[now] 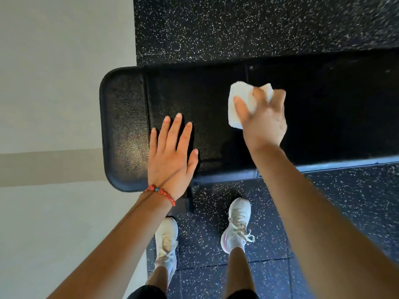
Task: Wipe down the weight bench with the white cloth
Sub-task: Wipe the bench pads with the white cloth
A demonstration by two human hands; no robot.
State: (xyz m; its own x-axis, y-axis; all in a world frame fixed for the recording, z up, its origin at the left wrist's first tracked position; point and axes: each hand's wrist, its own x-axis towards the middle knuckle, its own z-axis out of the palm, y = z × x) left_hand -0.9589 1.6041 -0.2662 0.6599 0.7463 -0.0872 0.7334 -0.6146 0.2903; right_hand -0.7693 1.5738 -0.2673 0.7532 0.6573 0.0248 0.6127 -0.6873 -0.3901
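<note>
While the weight bench is running left to right, its rounded end at your left, black pad is lying open on either side of your hands. Your right hand is gripping the white cloth, fingers curled round it, above the pad's middle. Your left hand, fingers straight and spread, is lying flat on the pad. Your white sneakers are standing on the speckled floor just beside the near edge.

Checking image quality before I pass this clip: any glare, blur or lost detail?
Head view: glare sheens the weight bench at its left end; its right part sinks into near-black shadow. The white cloth in the right hand is slightly soft; the frame's upper right corner smears.
</note>
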